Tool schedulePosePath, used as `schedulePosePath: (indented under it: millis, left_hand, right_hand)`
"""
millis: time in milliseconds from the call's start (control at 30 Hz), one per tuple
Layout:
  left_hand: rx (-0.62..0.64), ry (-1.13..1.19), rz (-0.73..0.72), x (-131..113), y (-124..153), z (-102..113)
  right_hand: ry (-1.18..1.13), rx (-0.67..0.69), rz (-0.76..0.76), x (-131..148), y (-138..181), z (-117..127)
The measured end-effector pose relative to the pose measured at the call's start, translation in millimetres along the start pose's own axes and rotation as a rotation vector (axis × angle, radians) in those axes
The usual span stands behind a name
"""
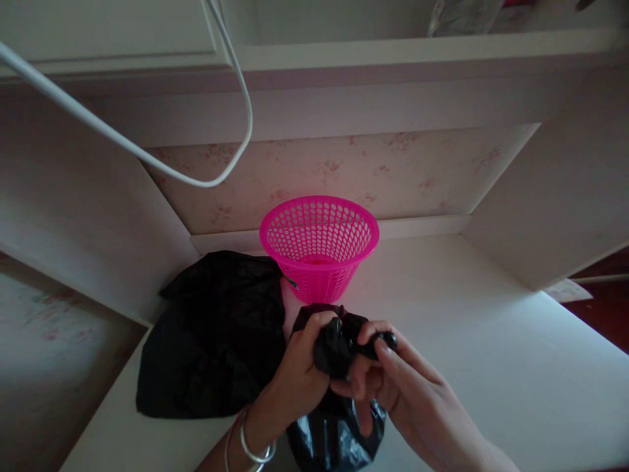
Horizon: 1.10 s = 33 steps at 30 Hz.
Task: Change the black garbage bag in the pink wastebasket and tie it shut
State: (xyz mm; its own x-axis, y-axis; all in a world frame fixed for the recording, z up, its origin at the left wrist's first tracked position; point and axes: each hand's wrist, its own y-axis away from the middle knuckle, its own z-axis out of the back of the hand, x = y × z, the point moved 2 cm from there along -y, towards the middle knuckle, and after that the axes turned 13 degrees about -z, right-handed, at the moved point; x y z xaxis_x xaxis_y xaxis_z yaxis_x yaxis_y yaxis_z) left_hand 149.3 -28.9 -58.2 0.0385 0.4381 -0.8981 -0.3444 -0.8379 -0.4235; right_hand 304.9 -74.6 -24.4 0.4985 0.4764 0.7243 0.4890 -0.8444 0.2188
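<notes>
A shiny black plastic bag [339, 436] hangs below my two hands, its upper part bunched up between them. My left hand [307, 367] is closed round the gathered neck of the bag. With thumb and fingers, my right hand [393, 377] pinches a twisted end of the same plastic just to the right. Beyond the hands stands a bright pink perforated plastic basket [327, 278], upright, with nothing seen inside. Left of it lies another black plastic bag [216, 347], spread loosely on the white surface.
The white tabletop [472, 328] sits between side panels, with floral wallpaper [334, 174] behind. A white cable [122, 141] loops down from the upper left, in front of a shelf [393, 56]. Clear plastic wrapping [464, 16] lies on the shelf.
</notes>
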Motion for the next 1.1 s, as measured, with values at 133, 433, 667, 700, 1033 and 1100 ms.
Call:
schedulePosePath:
  millis: [133,433,667,700,1033,1100]
  left_hand:
    - [-0.146,0.156,0.087,3.4,-3.9,2.1]
    - [-0.126,0.491,0.285,9.6,-2.7,8.3]
    - [-0.205,0.355,0.082,8.1,-8.9,9.9]
    - [-0.176,0.315,0.049,7.0,-9.1,10.6]
    - [0.304,-0.300,-0.244,-20.0,1.1,17.7]
    - [0.389,-0.397,-0.191,-23.3,3.9,18.8]
  right_hand:
    - [0.052,-0.137,0.086,-2.1,-4.4,6.8]
    - [0.516,-0.278,0.210,1.4,-10.1,18.9]
    - [1.099,-0.400,0.460,-5.4,-7.9,12.3]
    - [1.099,-0.422,0.442,-7.9,-10.6,13.6]
    - [1.560,-0.438,1.018,6.5,-24.0,18.7]
    - [1.578,-0.384,1.052,10.2,-25.6,23.3]
